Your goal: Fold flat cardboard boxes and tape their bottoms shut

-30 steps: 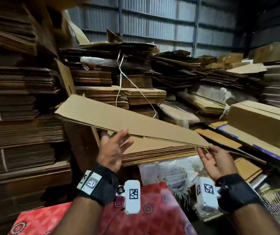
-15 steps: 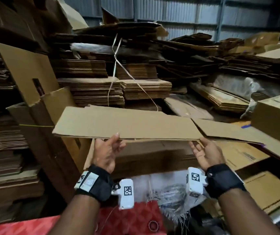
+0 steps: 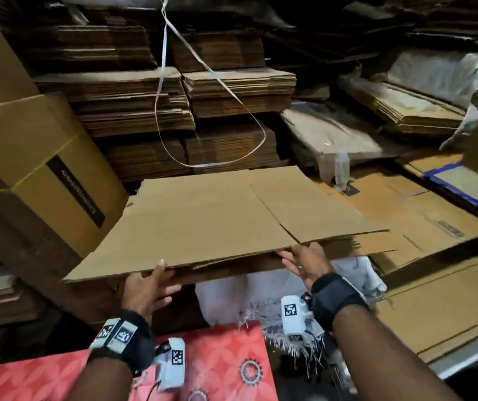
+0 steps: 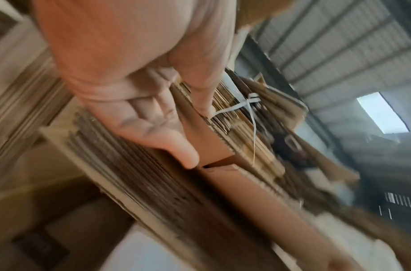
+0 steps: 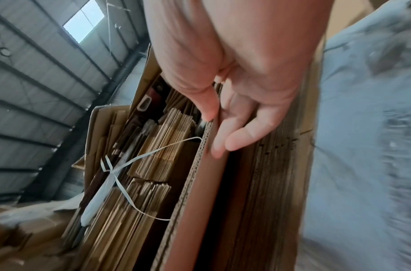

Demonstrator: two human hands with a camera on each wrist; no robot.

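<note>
A flat brown cardboard box (image 3: 217,215) lies almost level in front of me, just above a low stack of flat cardboard (image 3: 345,246). My left hand (image 3: 159,273) pinches its near edge towards the left, thumb on top and fingers underneath. At the near edge towards the right, my right hand (image 3: 290,259) holds it the same way. The left wrist view shows the left hand (image 4: 198,137) with the box's corrugated edge (image 4: 221,135) between thumb and fingers. In the right wrist view the right hand (image 5: 217,132) pinches the box edge (image 5: 200,165).
Tall stacks of flat cardboard (image 3: 232,91) fill the back, with a white strap loop (image 3: 211,157) hanging before them. A large strapped carton (image 3: 44,169) stands at the left. More flat sheets (image 3: 434,299) lie at the right, a white woven sack (image 3: 232,302) and red patterned mat (image 3: 217,363) below.
The flat box has come down and towards me, from tilted to nearly level over the stack. Both hands keep their hold on its near edge, and my view has tipped downward.
</note>
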